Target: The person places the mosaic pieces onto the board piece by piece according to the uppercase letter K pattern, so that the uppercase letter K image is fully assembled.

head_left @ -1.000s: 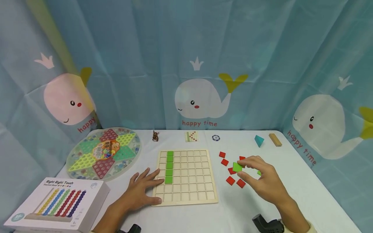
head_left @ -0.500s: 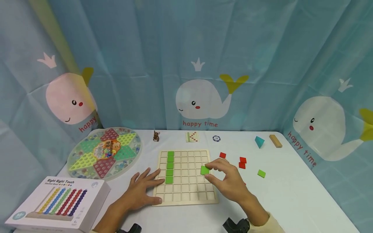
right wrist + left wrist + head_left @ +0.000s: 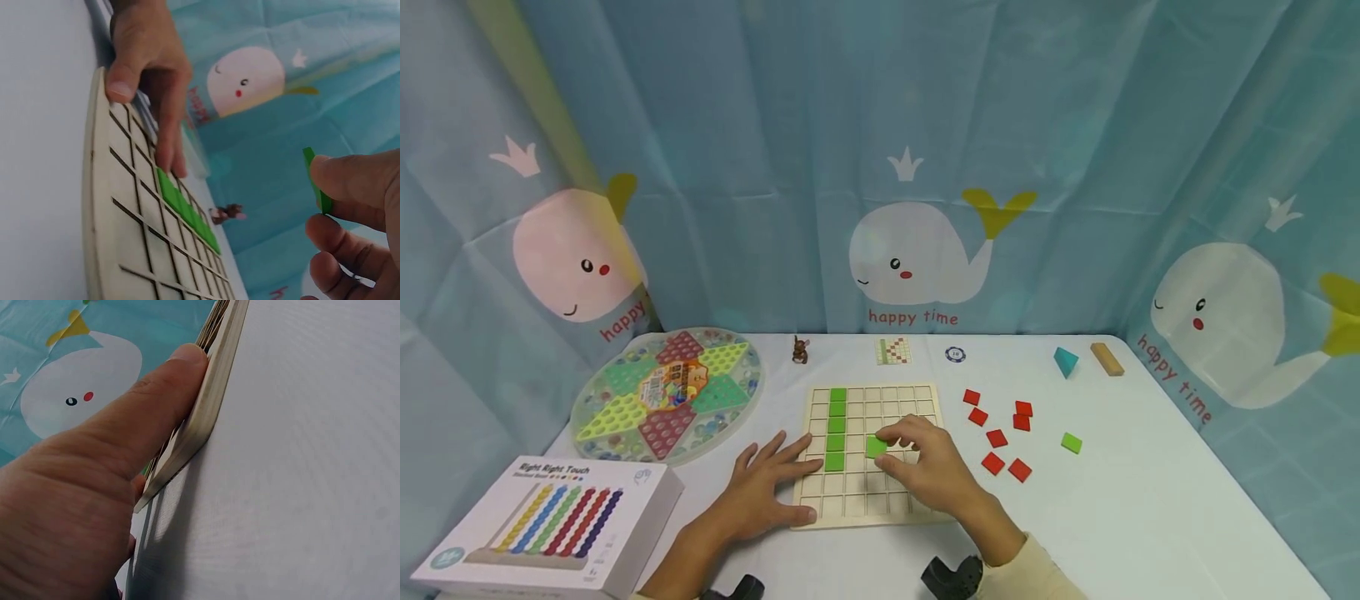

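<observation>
A wooden grid board [image 3: 876, 505] lies on the white table. Several green square tiles [image 3: 837, 425] fill a run of cells in its second column from the left, starting at the top. My left hand [image 3: 758, 492] rests on the board's left edge with spread fingers; in the left wrist view, the thumb [image 3: 169, 394] touches the rim. Over the middle of the board, my right hand [image 3: 928, 467] pinches a green tile [image 3: 876, 447] between thumb and fingers. Seen from the right wrist, this tile [image 3: 317, 181] is held tilted, apart from the board.
Several red tiles [image 3: 997, 438] and one green tile [image 3: 1071, 442] lie right of the board. Behind it are a small figurine [image 3: 801, 350], a pattern card [image 3: 893, 351], a chip [image 3: 955, 354], a teal block [image 3: 1065, 362] and a wooden block [image 3: 1107, 359]. A round game board [image 3: 666, 396] and box [image 3: 546, 525] stand left.
My right hand has carried the green tile leftward from beside the red tiles to over the board's middle. The left hand has stayed on the board's edge.
</observation>
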### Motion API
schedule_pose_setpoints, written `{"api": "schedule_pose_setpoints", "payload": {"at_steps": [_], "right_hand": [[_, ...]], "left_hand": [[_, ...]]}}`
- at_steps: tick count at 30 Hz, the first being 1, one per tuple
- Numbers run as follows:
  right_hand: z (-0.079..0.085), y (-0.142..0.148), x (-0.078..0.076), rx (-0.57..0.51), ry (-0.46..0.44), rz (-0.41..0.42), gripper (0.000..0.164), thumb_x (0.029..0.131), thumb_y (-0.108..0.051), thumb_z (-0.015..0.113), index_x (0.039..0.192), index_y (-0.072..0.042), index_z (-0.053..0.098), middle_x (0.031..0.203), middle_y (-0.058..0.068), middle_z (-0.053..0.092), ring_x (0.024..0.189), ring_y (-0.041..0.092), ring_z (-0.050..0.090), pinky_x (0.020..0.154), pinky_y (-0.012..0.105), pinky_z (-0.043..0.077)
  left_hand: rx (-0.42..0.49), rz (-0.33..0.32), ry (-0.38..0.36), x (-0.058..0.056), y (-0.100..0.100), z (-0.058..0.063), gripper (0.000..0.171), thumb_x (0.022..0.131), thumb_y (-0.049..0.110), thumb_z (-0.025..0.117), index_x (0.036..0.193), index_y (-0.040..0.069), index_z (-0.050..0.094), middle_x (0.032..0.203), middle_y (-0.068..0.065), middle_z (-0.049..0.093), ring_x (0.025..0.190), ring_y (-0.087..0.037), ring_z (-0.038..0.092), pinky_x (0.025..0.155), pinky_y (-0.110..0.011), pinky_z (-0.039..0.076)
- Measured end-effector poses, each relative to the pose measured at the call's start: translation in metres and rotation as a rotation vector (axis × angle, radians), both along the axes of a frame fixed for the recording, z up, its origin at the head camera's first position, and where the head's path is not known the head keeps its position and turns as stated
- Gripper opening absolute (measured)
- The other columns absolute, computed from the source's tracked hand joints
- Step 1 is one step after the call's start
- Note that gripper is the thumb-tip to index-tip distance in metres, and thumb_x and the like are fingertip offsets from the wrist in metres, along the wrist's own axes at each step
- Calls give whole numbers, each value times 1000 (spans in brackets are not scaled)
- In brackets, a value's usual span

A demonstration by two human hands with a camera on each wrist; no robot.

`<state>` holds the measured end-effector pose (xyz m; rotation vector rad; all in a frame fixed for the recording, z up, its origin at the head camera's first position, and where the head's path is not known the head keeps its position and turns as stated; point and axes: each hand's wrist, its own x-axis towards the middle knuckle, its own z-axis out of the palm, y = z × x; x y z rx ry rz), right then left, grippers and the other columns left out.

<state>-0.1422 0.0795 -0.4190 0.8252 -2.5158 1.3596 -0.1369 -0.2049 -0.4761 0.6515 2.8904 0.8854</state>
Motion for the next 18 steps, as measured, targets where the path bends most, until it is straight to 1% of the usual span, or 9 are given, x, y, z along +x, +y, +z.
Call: {"api": "schedule_pose_setpoints", "payload": {"at_steps": [3,7,10,12,18], "right_hand": [[-5,-9,-2,13,-28,14,25,82,-13,77,106,-14,72,94,-14,63,88,13,56,75,32,48],[-12,-20,-5,11,-66,46,24,83,-11,76,107,-9,72,94,-4,65,88,18,57,76,35,50],[-17,-27,-6,18,-72,71,25,84,-12,74,108,-5,71,95,4,66,88,24,58,77,38,50],[-20,-32,-7,30,-79,75,25,85,-13,74,108,-5,71,95,4,65,88,24,58,76,36,50],[-30,-40,-8,44,-86,72,23,84,-13,74,106,-8,72,93,1,65,85,16,57,74,31,49]], "left_hand": [[9,-5,5,0,0,0,73,68,66,73,128,25,66,150,0,39,141,-40,19,105,-64,2],[7,-15,18,-1,1,-1,72,68,66,73,127,25,66,150,-1,40,140,-41,19,104,-65,3],[1,-13,16,-1,0,-1,73,68,66,73,127,24,66,150,-1,40,141,-40,19,105,-64,3],[2,-12,14,-1,0,-1,73,68,65,74,127,24,66,150,0,40,141,-40,19,105,-64,2],[5,-19,9,-1,-2,0,73,68,66,73,127,24,66,150,-1,40,140,-41,19,104,-65,3]]}}
